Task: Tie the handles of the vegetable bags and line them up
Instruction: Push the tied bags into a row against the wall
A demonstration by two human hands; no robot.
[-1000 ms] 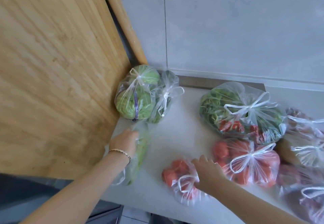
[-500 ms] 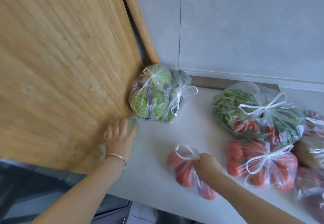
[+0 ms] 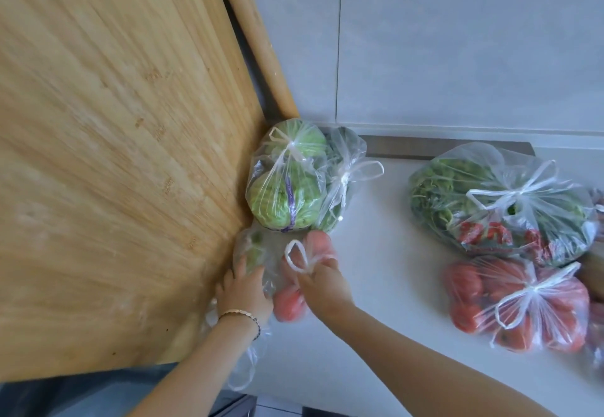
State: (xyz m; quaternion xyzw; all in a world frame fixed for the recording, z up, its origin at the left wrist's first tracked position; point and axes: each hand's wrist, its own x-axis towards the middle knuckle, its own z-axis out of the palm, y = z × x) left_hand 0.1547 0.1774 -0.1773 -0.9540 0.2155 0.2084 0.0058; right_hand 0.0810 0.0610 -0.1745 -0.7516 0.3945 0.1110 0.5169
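My right hand (image 3: 322, 281) pinches the knotted handles of a small clear bag of tomatoes (image 3: 289, 302), which sits against a flat bag of green vegetables (image 3: 253, 251). My left hand (image 3: 243, 292) lies on that green bag with fingers spread, beside the wooden board. Behind them stand a tied bag of cabbages (image 3: 284, 184) and a tied bag of dark greens (image 3: 341, 184). To the right lie a large tied bag of leafy greens (image 3: 490, 201) and a tied bag of tomatoes (image 3: 519, 305).
A big wooden cutting board (image 3: 114, 155) leans on the left, with a wooden rolling pin (image 3: 258, 37) behind it. The white counter (image 3: 385, 253) ends near my body. More bags show at the right edge (image 3: 596, 335). Grey tiles form the back wall.
My right hand has carried the small tomato bag leftward by its knot to the green bag at the board. My left hand stayed on the green bag.
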